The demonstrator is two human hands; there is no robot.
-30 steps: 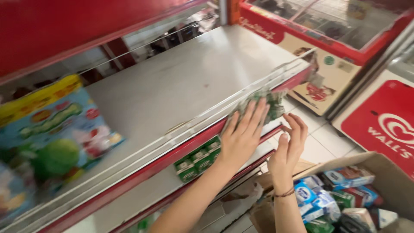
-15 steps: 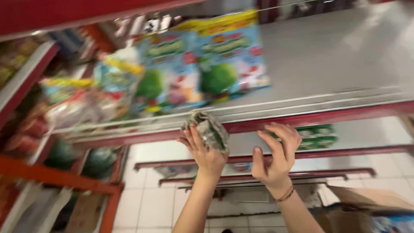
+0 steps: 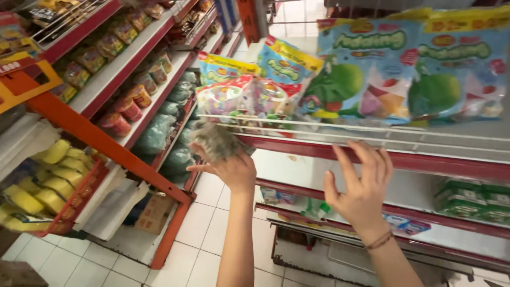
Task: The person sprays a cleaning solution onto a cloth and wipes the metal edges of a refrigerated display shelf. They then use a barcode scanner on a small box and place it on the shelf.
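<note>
My left hand point(image 3: 229, 169) is raised and shut on a small blurred greenish-grey packet point(image 3: 214, 139), held just below the front rail of a grey shelf point(image 3: 372, 135). My right hand point(image 3: 361, 186) hangs open with fingers spread, just under that shelf's red front edge, holding nothing. On the shelf above stand large blue snack bags with green cartoon figures point(image 3: 409, 69) and smaller colourful candy bags point(image 3: 239, 95).
A lower shelf at right carries green and white boxes point(image 3: 473, 199). To the left runs an aisle of red-edged shelving with red tubs point(image 3: 122, 109), green bags point(image 3: 159, 133) and yellow packets point(image 3: 37, 180) in a red basket. A cardboard box point(image 3: 156, 212) lies on the white tiled floor.
The view swung left along the shelving. My left hand carried the packet from the lower shelf's edge up and leftward to the upper shelf's rail; my right hand rose beside it, open.
</note>
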